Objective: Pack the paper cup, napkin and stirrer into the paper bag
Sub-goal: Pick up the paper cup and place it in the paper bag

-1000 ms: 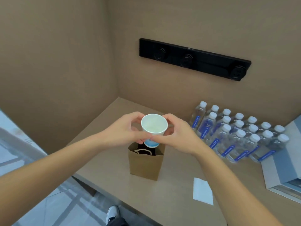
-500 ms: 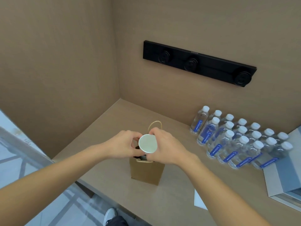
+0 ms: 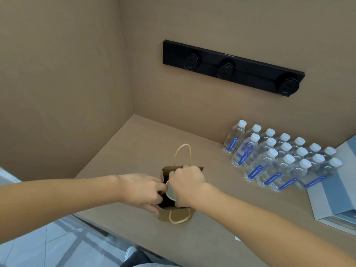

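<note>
Both hands reach into the open paper bag (image 3: 174, 215) on the counter (image 3: 134, 143): the right hand (image 3: 185, 186) grips the paper cup (image 3: 170, 193) sunk inside it, the left hand (image 3: 143, 189) apparently pinches its rim, partly hidden

Looks like an office pantry or meeting-room nook: tan laminate table (image 3: 212, 237) and walls, black socket rail (image 3: 233, 67), stocked rows of small water bottles (image 3: 279, 162), tiled floor (image 3: 48, 245).
</note>
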